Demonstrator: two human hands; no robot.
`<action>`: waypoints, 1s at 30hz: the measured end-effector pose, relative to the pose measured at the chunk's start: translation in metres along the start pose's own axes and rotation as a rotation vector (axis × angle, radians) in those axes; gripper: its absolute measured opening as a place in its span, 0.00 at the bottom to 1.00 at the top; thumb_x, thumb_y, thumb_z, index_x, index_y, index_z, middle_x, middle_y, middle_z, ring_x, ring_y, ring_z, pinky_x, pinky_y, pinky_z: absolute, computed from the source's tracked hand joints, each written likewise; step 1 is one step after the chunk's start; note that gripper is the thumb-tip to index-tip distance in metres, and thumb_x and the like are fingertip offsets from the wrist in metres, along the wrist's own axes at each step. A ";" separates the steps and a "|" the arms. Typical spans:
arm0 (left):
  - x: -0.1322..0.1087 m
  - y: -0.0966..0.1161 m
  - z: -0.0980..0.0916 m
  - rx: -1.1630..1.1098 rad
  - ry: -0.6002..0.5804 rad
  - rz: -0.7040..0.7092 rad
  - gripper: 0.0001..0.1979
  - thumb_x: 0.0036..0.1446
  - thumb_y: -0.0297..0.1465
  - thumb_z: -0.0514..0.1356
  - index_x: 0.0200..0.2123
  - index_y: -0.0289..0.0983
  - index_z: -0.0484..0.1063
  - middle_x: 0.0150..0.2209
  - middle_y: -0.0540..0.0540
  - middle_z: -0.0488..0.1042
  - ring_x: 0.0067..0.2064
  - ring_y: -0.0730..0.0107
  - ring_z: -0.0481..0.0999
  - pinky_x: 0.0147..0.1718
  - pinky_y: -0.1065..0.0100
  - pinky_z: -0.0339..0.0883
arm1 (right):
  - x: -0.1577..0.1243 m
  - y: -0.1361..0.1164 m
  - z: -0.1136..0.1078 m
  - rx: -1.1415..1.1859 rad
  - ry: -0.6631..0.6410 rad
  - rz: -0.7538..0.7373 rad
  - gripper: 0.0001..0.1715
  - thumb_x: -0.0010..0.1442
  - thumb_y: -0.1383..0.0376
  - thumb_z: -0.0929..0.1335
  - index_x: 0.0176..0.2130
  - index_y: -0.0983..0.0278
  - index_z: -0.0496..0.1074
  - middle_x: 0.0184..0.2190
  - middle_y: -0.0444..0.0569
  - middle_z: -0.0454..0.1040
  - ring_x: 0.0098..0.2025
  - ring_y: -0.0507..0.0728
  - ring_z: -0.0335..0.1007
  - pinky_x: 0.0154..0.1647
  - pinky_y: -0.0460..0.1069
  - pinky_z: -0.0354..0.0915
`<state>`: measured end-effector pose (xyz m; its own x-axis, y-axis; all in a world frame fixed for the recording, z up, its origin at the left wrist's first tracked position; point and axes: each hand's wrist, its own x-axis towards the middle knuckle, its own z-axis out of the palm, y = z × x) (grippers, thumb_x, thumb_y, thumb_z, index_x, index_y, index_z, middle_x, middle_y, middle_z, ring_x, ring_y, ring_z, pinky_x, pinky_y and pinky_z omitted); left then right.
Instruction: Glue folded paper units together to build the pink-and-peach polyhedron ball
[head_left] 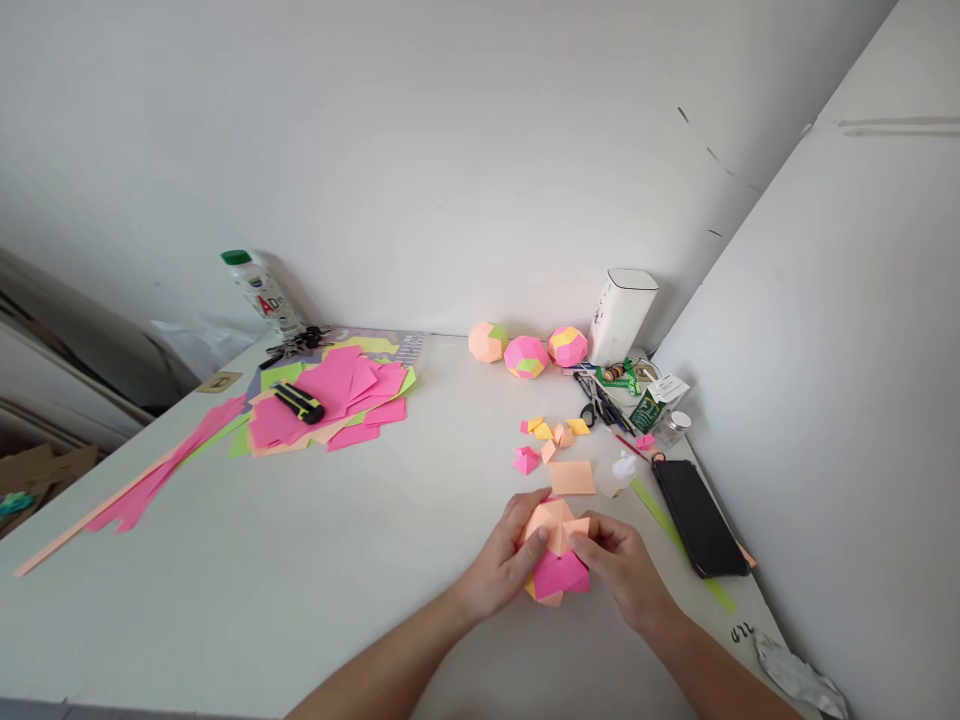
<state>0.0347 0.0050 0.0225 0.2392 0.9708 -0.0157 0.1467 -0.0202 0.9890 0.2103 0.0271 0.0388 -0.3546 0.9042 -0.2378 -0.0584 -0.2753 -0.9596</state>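
My left hand and my right hand meet over the white table, both with fingers closed on a partly built paper model of peach and pink folded pieces. Just beyond it lie a flat peach paper square and several small folded units in pink, yellow and peach. Three finished paper balls stand in a row by the back wall.
A pile of pink, green and peach paper sheets with a black-and-yellow cutter lies at back left, with long paper strips beside it. A black phone, scissors, a small glue bottle, a white box and a bottle are around.
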 end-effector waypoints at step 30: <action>0.001 -0.001 0.001 0.037 0.022 0.018 0.24 0.62 0.43 0.48 0.59 0.40 0.56 0.54 0.40 0.63 0.53 0.58 0.66 0.51 0.56 0.63 | 0.001 0.004 -0.002 0.001 -0.021 0.010 0.18 0.51 0.57 0.72 0.21 0.65 0.66 0.20 0.40 0.62 0.24 0.49 0.55 0.25 0.46 0.54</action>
<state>0.0353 0.0058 0.0211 0.2212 0.9752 0.0055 0.1778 -0.0458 0.9830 0.2113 0.0276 0.0347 -0.3746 0.8945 -0.2441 -0.0553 -0.2843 -0.9571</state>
